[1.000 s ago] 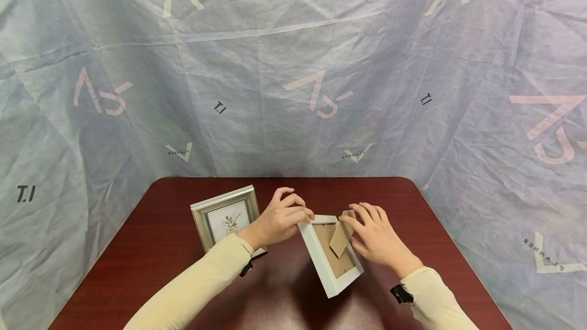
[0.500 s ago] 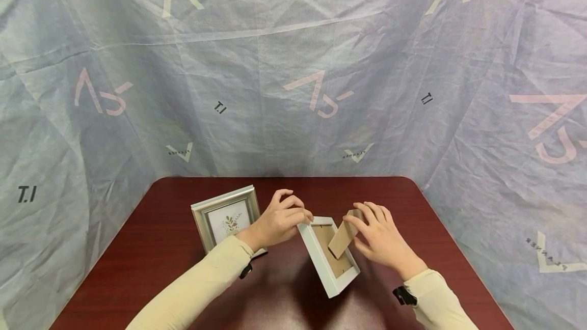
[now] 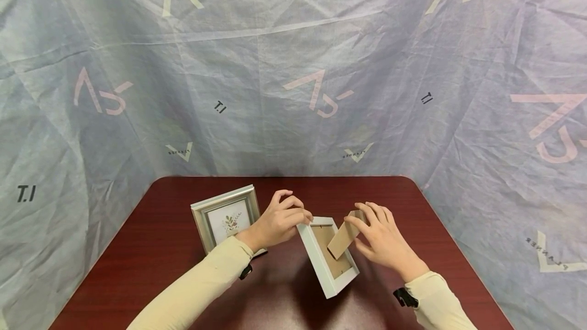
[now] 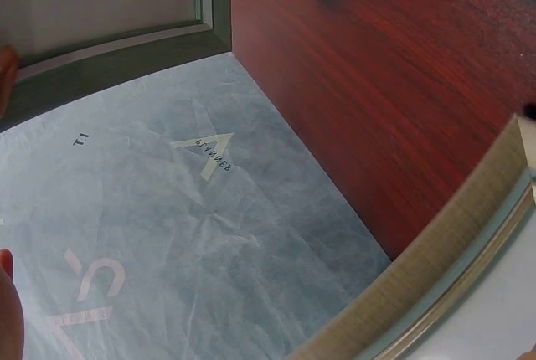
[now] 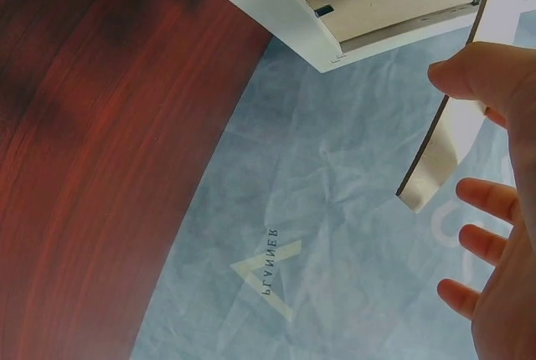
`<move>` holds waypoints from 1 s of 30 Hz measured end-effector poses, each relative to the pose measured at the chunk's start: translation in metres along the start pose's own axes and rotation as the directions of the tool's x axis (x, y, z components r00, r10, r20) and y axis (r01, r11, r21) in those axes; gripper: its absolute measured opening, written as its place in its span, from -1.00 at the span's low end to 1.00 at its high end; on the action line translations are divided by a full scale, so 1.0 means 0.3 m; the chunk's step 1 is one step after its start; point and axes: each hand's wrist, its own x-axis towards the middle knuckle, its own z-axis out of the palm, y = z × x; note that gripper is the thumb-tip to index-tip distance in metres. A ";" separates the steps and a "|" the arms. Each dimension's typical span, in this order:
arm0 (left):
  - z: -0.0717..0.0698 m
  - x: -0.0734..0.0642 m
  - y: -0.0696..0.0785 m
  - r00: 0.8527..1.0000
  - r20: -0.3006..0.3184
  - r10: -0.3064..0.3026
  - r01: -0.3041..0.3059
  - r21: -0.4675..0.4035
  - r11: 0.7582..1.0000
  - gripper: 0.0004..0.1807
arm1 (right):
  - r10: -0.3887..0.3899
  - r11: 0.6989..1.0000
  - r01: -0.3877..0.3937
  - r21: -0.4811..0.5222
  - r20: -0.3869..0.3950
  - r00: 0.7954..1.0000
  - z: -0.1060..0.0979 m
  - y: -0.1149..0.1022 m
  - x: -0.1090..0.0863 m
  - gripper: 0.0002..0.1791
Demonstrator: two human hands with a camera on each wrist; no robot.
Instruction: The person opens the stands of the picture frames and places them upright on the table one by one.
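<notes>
A white-edged picture frame (image 3: 316,261) is tilted over the table with its brown backing board (image 3: 324,238) facing up. My left hand (image 3: 277,220) grips its upper left corner between thumb and fingers. From the backing a flat tan stand leg (image 3: 343,241) sticks out at an angle, and my right hand (image 3: 378,233) pinches its free end. In the right wrist view the thumb (image 5: 481,75) lies against the stand leg (image 5: 452,134), while the other fingers are spread apart. The left wrist view shows the held frame's front edge (image 4: 452,243) at the lower right.
A second, silver-gold picture frame (image 3: 198,218) with a floral print (image 3: 229,222) stands upright left of my left hand, partly behind the forearm. Everything is over a dark red table (image 3: 147,248). Grey printed cloth (image 3: 257,90) hangs behind and on both sides.
The right hand has moved slightly to the right with the stand leg's end, and the leg stands further out from the backing. The left hand has barely moved.
</notes>
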 end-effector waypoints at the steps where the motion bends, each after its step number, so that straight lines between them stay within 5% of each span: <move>1: 0.000 0.000 0.000 1.000 -0.001 0.000 0.000 -0.001 1.000 -0.65 | 0.000 1.000 0.000 0.000 -0.001 1.000 0.000 0.000 0.001 -0.37; 30: -0.006 0.011 0.006 0.999 -0.040 0.021 -0.020 0.001 1.000 -0.68 | -0.019 1.000 0.019 -0.013 -0.012 1.000 0.006 -0.010 0.003 -0.46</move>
